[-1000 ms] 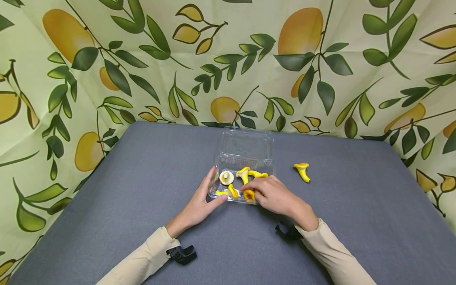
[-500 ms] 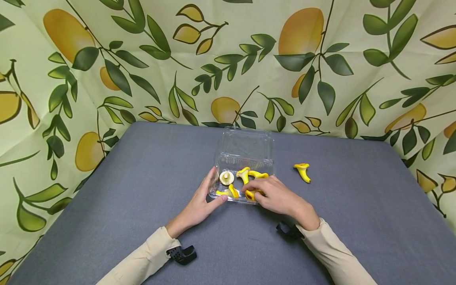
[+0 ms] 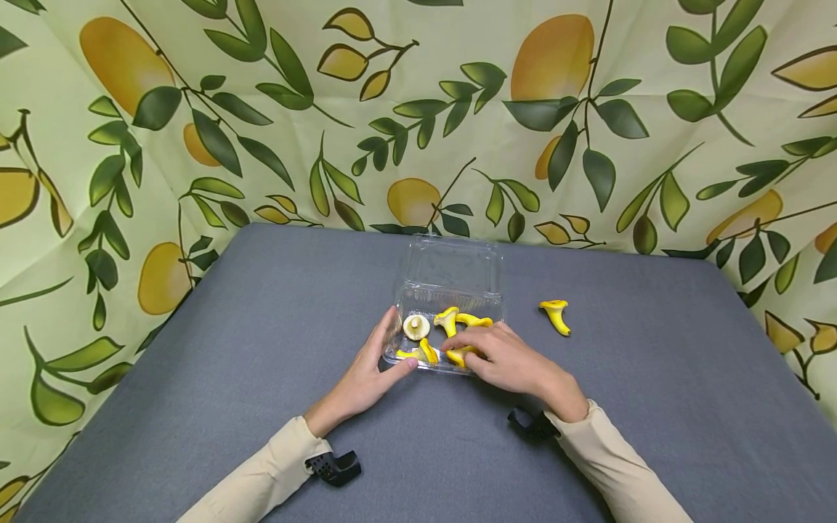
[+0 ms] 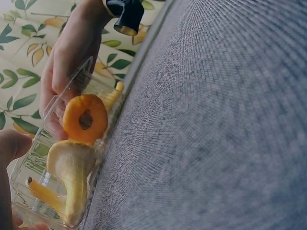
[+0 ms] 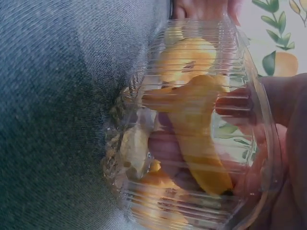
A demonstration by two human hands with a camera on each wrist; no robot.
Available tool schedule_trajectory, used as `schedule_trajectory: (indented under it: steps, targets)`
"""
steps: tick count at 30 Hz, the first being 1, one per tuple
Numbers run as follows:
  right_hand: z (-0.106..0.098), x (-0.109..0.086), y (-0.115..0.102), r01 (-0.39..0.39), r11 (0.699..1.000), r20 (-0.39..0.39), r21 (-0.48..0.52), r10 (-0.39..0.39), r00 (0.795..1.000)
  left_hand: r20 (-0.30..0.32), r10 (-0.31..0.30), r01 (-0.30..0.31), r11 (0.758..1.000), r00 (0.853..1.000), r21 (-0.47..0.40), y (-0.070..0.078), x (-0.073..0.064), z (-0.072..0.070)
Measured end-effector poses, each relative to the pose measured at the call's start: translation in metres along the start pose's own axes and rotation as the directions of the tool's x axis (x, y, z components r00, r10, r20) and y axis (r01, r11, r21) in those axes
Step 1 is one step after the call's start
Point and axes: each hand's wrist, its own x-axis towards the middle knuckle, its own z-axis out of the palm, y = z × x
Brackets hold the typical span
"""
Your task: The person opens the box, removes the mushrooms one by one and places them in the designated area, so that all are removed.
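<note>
A clear plastic clamshell container (image 3: 425,298) lies on the table with its lid folded back. My left hand (image 3: 362,374) holds its front left corner, fingers along the side wall and thumb over the front rim. Reaching inside at the front right, my right hand (image 3: 513,363) pinches a yellow chanterelle (image 3: 455,358), seen through the ribbed wall in the right wrist view as a curved chanterelle (image 5: 196,134) between thumb and fingers. A white button mushroom (image 3: 416,327) lies stem up at the left. Another chanterelle (image 3: 428,351) is near my left thumb, and more lie at the back (image 3: 447,319).
One loose chanterelle (image 3: 555,316) lies on the grey table (image 3: 654,378), right of the container. The raised transparent lid (image 3: 454,265) leans toward the patterned cloth backdrop (image 3: 405,131) at the table's far edge.
The chanterelle at my right fingers has turned, its round cap opening facing up earlier and now tipped sideways. My left hand and the container have stayed in place.
</note>
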Motion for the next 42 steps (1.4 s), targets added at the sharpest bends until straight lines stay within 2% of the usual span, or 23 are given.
schedule_trajectory:
  steps: [11,21,29,36,42]
  targets:
    - [-0.0027,0.0000,0.0053,0.042,0.993,-0.011,0.108,-0.041,0.999,-0.003,0.004,-0.004,1.000,1.000,0.002,0.0008,0.0000,-0.0002]
    - [-0.0039,-0.0002,0.0038,0.000,0.971,-0.016,0.239,0.004,1.000,0.000,-0.008,0.008,1.000,1.000,-0.003,0.0002,-0.0001,-0.0002]
    - [-0.0042,0.0017,0.0042,-0.005,0.977,-0.049,0.214,0.016,0.999,-0.002,-0.008,0.008,1.000,1.000,-0.001,0.0008,-0.0007,-0.0003]
    - [-0.0039,0.0017,0.0037,-0.019,0.973,-0.057,0.232,0.033,0.998,-0.001,-0.002,0.002,1.000,1.000,-0.008,0.0008,-0.0006,-0.0004]
    - [-0.0032,0.0004,0.0041,0.013,0.983,-0.077,0.184,0.002,0.997,0.000,0.000,0.000,1.000,1.000,-0.008,0.0008,-0.0005,-0.0003]
